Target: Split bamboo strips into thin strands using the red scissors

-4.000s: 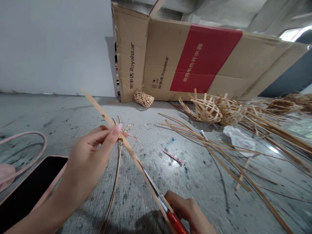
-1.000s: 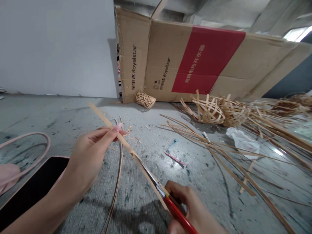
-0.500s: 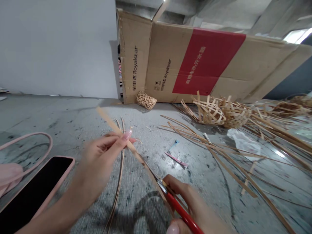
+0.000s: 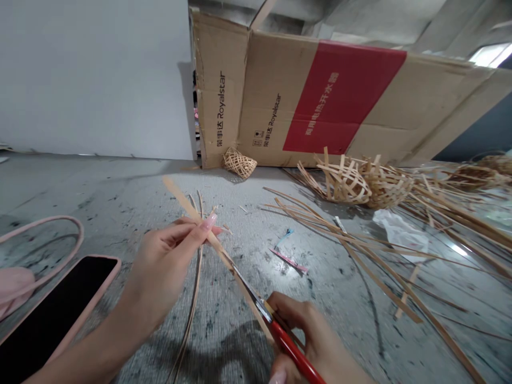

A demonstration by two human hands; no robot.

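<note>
The person's left hand (image 4: pixel 164 253), well in front of the cardboard box (image 4: pixel 276 69), pinches a flat pale strip (image 4: pixel 182 200) between thumb and fingers; the strip slants over the work surface, its far end toward the box. The right hand (image 4: pixel 316 330), farther from the box, is closed around red-handled scissors (image 4: pixel 294 349), whose blades lie along the strip. Below them the surface (image 4: pixel 340 320) is grey, finely streaked and flecked with dark spots, with a bright glare before the box around a pink scrap (image 4: pixel 288 260). A phone (image 4: pixel 60 304) and a pink cord (image 4: pixel 60 218) lie in front and to the left of the box. At its foot sits a small woven piece (image 4: pixel 239 164); larger woven pieces (image 4: pixel 348 178) rest before its red panel, with loose strips (image 4: pixel 320 221) and crumpled plastic (image 4: pixel 404 234) nearer the person. A white panel (image 4: pixel 92 74) stands left of the box; grey structure (image 4: pixel 372 21) and a bright opening (image 4: pixel 490 55) show above and behind it.
</note>
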